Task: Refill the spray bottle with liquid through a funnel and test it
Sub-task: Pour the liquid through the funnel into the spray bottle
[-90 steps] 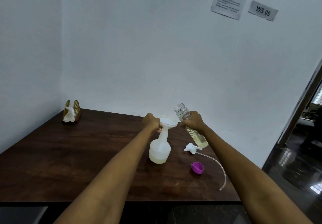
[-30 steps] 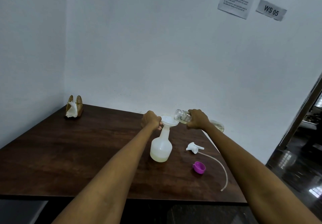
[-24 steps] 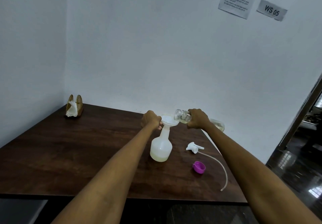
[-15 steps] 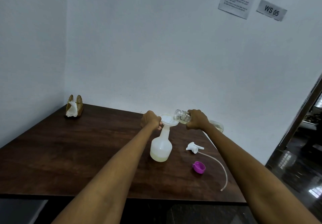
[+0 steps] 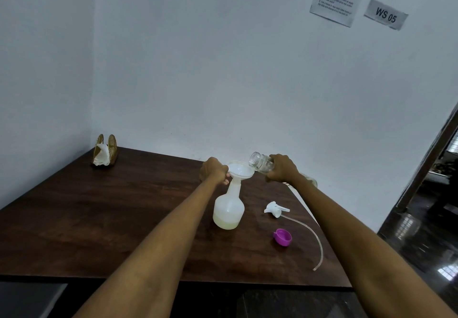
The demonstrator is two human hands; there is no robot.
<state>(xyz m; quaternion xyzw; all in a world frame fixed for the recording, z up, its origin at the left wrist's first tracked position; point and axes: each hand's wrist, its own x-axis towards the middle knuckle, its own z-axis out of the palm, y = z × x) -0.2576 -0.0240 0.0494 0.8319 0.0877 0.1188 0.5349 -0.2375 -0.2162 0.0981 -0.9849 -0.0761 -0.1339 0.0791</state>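
A white translucent spray bottle [image 5: 228,208] stands on the dark wooden table [image 5: 99,218] with a shallow layer of pale yellow liquid at its bottom. A white funnel [image 5: 241,170] sits in its neck. My left hand [image 5: 213,172] grips the funnel's left rim. My right hand [image 5: 281,167] holds a clear refill bottle [image 5: 260,165] tipped almost level, its open mouth over the funnel's right edge. The white trigger head [image 5: 275,209] with its long clear tube lies on the table to the right. A purple cap [image 5: 282,236] lies in front of it.
A wooden napkin holder [image 5: 105,153] with white tissue stands at the table's back left corner by the walls. The table's right edge runs close to the tube's end. A paper sheet and a "WS 05" label hang on the wall. A dark doorway opens at the right.
Over three seconds my right hand tipped the refill bottle from slanted upright to nearly level above the funnel. In the last second the hands and bottles have barely moved.
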